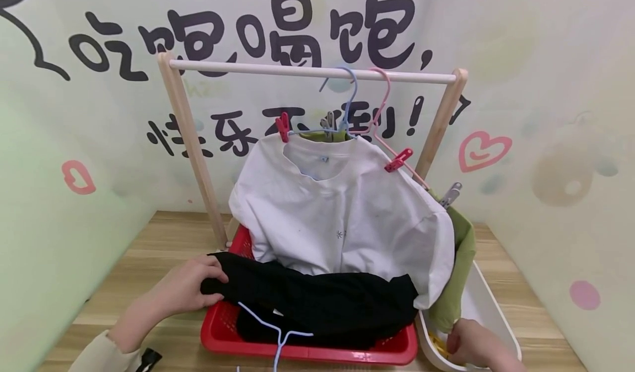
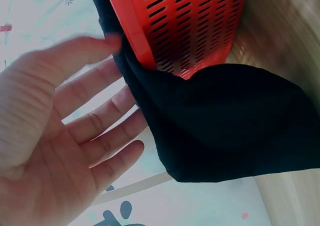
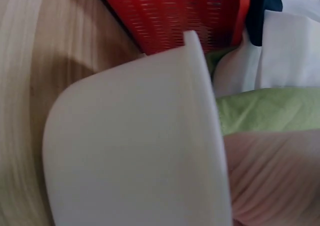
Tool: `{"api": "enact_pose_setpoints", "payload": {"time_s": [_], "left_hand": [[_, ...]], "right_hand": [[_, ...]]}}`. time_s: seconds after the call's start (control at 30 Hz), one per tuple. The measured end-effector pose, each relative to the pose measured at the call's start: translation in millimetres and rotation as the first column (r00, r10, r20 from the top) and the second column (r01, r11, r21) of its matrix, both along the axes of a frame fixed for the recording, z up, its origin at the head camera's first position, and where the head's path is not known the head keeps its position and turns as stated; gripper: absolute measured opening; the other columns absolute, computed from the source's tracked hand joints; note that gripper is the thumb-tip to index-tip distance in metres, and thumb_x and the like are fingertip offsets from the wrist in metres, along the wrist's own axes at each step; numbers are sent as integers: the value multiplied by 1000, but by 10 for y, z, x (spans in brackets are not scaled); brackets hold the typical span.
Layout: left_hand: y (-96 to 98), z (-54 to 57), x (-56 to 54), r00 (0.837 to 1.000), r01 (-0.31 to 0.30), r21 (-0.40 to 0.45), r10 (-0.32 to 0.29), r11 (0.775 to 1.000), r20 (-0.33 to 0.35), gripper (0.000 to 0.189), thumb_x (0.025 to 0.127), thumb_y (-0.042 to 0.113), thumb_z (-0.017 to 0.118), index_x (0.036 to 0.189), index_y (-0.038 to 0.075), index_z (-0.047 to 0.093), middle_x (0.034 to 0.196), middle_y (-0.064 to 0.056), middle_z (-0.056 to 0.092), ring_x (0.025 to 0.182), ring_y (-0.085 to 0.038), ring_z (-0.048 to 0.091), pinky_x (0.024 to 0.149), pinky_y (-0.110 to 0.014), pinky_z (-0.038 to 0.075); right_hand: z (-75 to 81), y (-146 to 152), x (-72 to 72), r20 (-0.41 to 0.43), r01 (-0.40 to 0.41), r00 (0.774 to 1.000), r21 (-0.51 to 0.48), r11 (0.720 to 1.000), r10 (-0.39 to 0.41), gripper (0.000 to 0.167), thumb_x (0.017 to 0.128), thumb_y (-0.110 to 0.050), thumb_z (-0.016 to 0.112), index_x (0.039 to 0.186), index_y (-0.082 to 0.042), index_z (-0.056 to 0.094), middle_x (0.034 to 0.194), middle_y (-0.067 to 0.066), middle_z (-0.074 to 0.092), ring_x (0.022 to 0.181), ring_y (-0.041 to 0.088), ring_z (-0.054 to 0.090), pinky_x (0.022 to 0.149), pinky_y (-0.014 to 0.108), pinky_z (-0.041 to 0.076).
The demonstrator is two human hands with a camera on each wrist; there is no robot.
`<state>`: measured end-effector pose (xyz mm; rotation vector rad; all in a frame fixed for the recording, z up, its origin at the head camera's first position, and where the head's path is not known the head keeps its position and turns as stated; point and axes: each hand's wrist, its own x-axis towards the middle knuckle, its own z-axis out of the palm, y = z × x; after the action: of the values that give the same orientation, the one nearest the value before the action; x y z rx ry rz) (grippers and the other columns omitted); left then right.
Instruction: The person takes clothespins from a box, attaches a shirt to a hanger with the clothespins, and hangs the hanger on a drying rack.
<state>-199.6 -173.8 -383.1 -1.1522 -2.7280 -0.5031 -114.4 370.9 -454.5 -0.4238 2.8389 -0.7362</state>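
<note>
My left hand point(image 1: 190, 286) holds the left end of a black garment point(image 1: 317, 300) between thumb and fingers. In the left wrist view the thumb lies at the cloth's edge and some fingertips pass behind it. The garment drapes over a red basket point(image 1: 307, 352), with a light blue hanger point(image 1: 278, 328) at its front. My right hand point(image 1: 471, 341) reaches down into a white bin point(image 1: 496, 311), near yellow items point(image 1: 439, 344). Its fingertips are hidden; the right wrist view shows mostly the bin's outer wall point(image 3: 135, 141).
A white shirt point(image 1: 317, 212) and a green garment point(image 1: 461, 251) hang from a rack rail point(image 1: 297, 70) behind the basket. Red clips point(image 1: 283, 127) and a grey clip point(image 1: 450, 195) hold clothes to the hangers. The rack's wooden posts point(image 1: 190, 146) flank them on a wooden table point(image 1: 149, 262).
</note>
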Motion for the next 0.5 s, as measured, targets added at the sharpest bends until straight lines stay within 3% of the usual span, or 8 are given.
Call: {"api": "enact_pose_setpoints", "payload": {"time_s": [0.17,0.3,0.5], "left_hand": [[25,-27,1,998,9,-14,-10,1000,-64,20,66,18,83,80,14,71,80,9,52,75,-16,56,66,-33,50],[48,-66,-5,993,18,-12,-20,1000,-116,18,64,16,84,76,17,70,80,9,50,74,-15,53,63,-31,49],[55,-108,-15,984,45,8,-43,999,-175,18,63,14,83,72,17,68,79,8,49,74,-15,50,62,-31,47]], "right_hand": [[3,-76,30,14,105,994,66,992,-106,17,56,-3,70,61,-15,59,59,-10,50,52,4,40,46,23,36],[-8,-155,58,-11,185,983,156,970,-185,18,56,-5,68,58,-17,55,58,-8,47,50,10,39,46,25,34],[-57,-233,41,-76,223,974,217,950,-211,23,58,-4,67,55,-19,50,55,-7,42,51,12,36,46,27,31]]}}
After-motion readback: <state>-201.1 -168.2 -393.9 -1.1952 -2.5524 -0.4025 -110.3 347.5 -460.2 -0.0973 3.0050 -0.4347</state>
